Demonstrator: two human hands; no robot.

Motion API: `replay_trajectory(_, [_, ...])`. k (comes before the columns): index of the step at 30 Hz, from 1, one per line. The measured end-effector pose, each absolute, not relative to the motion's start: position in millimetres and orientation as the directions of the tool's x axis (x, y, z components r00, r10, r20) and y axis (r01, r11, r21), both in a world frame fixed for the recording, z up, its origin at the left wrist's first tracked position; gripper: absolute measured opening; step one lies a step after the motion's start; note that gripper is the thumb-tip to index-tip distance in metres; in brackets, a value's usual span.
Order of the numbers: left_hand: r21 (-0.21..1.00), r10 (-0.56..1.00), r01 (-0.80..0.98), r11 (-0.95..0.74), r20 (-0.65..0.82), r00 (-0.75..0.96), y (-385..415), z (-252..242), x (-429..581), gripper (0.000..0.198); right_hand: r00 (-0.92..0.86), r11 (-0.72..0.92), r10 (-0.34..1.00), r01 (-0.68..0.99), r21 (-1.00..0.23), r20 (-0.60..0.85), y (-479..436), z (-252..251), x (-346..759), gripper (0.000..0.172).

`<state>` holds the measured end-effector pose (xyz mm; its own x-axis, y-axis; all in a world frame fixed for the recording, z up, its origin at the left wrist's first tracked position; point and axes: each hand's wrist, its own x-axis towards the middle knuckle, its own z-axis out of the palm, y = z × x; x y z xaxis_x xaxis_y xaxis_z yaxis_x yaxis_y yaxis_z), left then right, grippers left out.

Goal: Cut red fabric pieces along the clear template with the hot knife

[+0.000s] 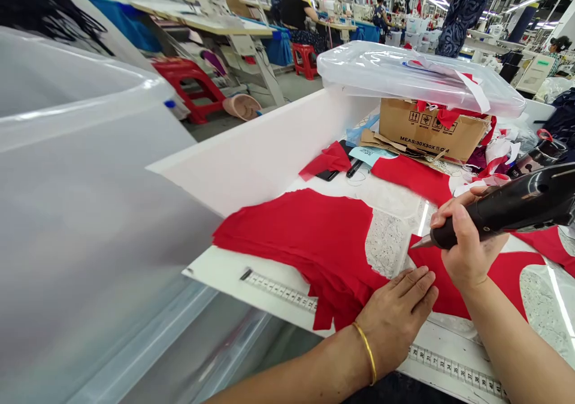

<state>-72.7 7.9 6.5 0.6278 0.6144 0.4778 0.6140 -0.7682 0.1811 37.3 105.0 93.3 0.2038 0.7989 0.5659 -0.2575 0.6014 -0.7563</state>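
Note:
My left hand (395,317), with a gold bangle on the wrist, lies flat with its fingers stretched out on the edge of a stack of red fabric pieces (309,242). My right hand (467,239) is wrapped round a black hand-held tool (516,206). The tool's metal tip points left, just above another red fabric piece (503,275) on the white table (251,158). A measuring tape (287,293) runs along the table's front edge.
A cardboard box (426,129) under a clear plastic lid (404,71) stands at the back of the table, with red scraps, paper and a pen around it. A large translucent bin (81,212) fills the left. People sit at sewing tables in the background, near red stools (191,86).

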Motion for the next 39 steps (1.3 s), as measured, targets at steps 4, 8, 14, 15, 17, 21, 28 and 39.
replay_trajectory(4, [0.195,0.623,0.616,-0.763,0.476,0.621,9,4,-72,0.045,0.185,0.583,0.812,-0.233,-0.778,0.553,99,91,37,0.027])
replay_trajectory(8, [0.19,0.619,0.615,-0.765,0.481,0.621,9,6,-72,0.044,0.186,0.579,0.815,-0.195,-0.792,0.55,100,90,36,0.02])
replay_trajectory(14, [0.191,0.588,0.585,-0.788,0.515,0.624,-6,18,-74,0.04,0.183,0.577,0.816,-0.234,-0.782,0.548,88,95,46,0.023])
replay_trajectory(15, [0.192,0.576,0.57,-0.799,0.519,0.632,-10,19,-74,0.04,0.181,0.579,0.815,-0.239,-0.779,0.55,86,96,49,0.023])
replay_trajectory(17, [0.194,0.557,0.546,-0.815,0.521,0.646,-16,21,-74,0.04,0.178,0.582,0.813,-0.248,-0.775,0.554,81,96,52,0.023])
replay_trajectory(21, [0.192,0.554,0.54,-0.82,0.509,0.659,-21,20,-72,0.04,0.177,0.577,0.816,-0.258,-0.775,0.55,78,92,55,0.025])
replay_trajectory(28, [0.19,0.555,0.544,-0.817,0.516,0.653,-19,19,-72,0.038,0.175,0.591,0.806,-0.223,-0.775,0.565,75,92,57,0.018])
replay_trajectory(39, [0.13,0.536,0.559,-0.819,0.523,0.663,-21,18,-74,0.039,0.124,0.542,0.84,-0.226,-0.809,0.528,52,95,76,0.02])
